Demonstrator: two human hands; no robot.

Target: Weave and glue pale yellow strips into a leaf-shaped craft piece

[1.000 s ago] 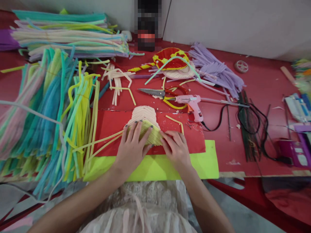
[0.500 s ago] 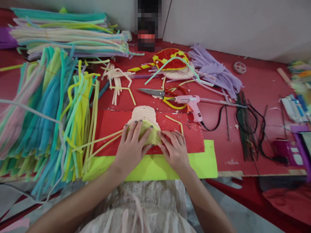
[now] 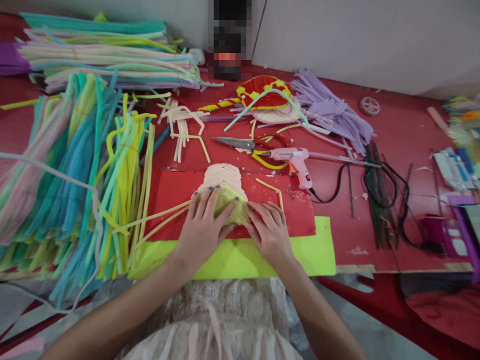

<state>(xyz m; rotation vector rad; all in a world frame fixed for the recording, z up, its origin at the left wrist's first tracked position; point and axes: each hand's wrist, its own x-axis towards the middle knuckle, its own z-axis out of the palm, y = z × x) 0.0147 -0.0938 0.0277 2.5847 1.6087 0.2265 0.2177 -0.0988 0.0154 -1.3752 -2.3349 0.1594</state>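
Note:
A piece made of pipe cleaners laid side by side lies in front of me, with a cream part (image 3: 224, 175) at the far end and a pale yellow part (image 3: 233, 210) nearer. My left hand (image 3: 204, 212) rests flat across its left side, fingers stretched and apart. The thumb and forefinger of my right hand (image 3: 268, 225) pinch the right edge; its other fingers are bent. Two loose yellow stems (image 3: 161, 216) stick out leftward from beneath my left hand. Under the piece are a red sheet (image 3: 172, 187) and a lime-yellow sheet (image 3: 315, 255).
Bundles of coloured pipe cleaners (image 3: 75, 150) fill the left. Scissors (image 3: 243, 144) and a pink glue gun (image 3: 296, 160) with a black cord lie beyond my hands. Behind are a red-and-yellow fuzzy piece (image 3: 264, 92) and purple stems (image 3: 333, 110). Dark thin sticks (image 3: 380, 200) lie right.
Both hands stay in nearly the same place on the piece. The view has shifted very slightly; nothing is visibly taken up or let go.

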